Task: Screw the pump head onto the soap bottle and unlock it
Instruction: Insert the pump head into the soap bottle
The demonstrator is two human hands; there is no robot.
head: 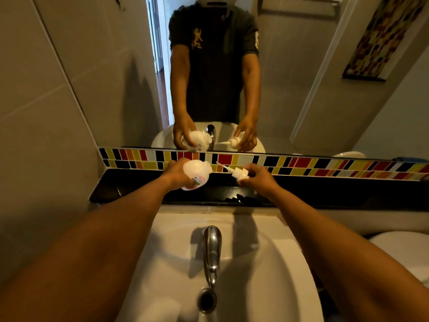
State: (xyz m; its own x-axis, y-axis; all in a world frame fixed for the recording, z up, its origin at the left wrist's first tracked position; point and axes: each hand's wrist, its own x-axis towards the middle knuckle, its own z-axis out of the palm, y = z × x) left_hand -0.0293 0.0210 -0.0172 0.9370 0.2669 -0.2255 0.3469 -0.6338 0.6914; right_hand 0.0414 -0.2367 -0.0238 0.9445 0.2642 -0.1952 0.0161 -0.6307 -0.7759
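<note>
- One wall mirror [290, 66] fills the far side, reflecting a person in a dark shirt.
- One white sink [267, 263] lies nearest, with one chrome faucet [211, 252] at its middle.
- One black table [336, 191] runs left to right beyond the sink, under one strip of coloured tiles [313, 165].
- One soap bottle [197, 174], white, labelled and tilted, is held above the table's far edge, left of centre; the left hand [178, 174] has its grip wrapped around the bottle.
- One pump head [235, 174], apart from the bottle and just right of it, points its tube left; the right hand [260, 178] pinches it in its grip.
</note>
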